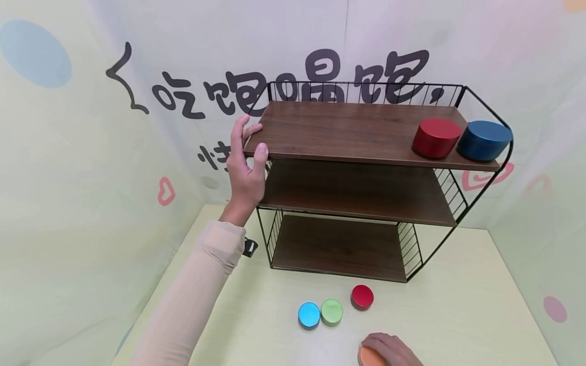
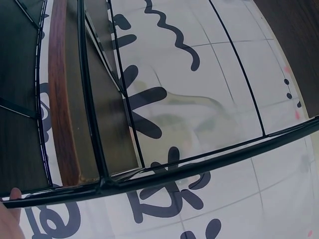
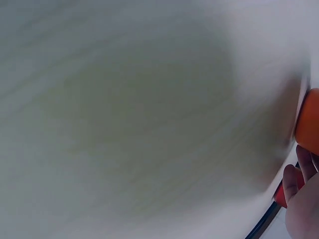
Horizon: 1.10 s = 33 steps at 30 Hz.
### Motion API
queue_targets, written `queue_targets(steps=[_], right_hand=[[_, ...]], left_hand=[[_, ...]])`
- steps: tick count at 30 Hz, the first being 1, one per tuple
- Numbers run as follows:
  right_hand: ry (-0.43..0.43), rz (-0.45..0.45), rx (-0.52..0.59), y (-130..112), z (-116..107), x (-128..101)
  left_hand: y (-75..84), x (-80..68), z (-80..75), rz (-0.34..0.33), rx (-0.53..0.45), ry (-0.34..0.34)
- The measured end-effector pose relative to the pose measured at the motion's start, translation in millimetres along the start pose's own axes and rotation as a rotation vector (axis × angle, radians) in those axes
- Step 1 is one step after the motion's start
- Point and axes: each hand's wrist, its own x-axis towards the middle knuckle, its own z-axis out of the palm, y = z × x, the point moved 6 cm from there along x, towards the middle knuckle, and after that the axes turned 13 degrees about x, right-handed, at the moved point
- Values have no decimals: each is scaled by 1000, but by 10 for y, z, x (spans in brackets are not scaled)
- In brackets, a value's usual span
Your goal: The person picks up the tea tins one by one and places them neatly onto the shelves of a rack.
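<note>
In the head view my left hand (image 1: 247,175) grips the left side of a three-tier shelf rack (image 1: 339,129) with dark wood boards and a black wire frame. Its thumb lies at the front corner of the top board. A bit of that hand (image 2: 9,221) shows against the black rail in the left wrist view. At the bottom of the head view my right hand (image 1: 393,349) holds a round orange tin (image 1: 370,357), fingers curled over its far side. The right wrist view shows the orange tin (image 3: 309,122) beside the fingertips.
A red tin (image 1: 437,138) and a dark blue tin (image 1: 485,141) stand at the top board's right end. Before the rack, a light blue tin (image 1: 309,315), a green tin (image 1: 331,311) and a small red tin (image 1: 362,297) sit on the pale table (image 1: 467,305). Printed cloth hangs behind.
</note>
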Motion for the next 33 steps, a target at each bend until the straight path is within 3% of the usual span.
queue_targets(steps=[5,15,24,27,30,33], right_hand=[[-3,-6,-2,-1,4,6],[-61,64,6,-25,-23,35],[-134,208,32,-140,-189,173],[-122,156,2,-158,-246,212],[-49,13,-27,-182,-312,245],[10,-80,-39,-209,-395,271]], left_hand=[[3,3,-11,-4,0,-2],[5,2,-16,-4,3,-4],[8,2,-8,-8,6,-7],[11,0,-8,-12,5,-7],[11,-1,-14,-17,8,-5],[-154,-30,29,-17,21,-7]])
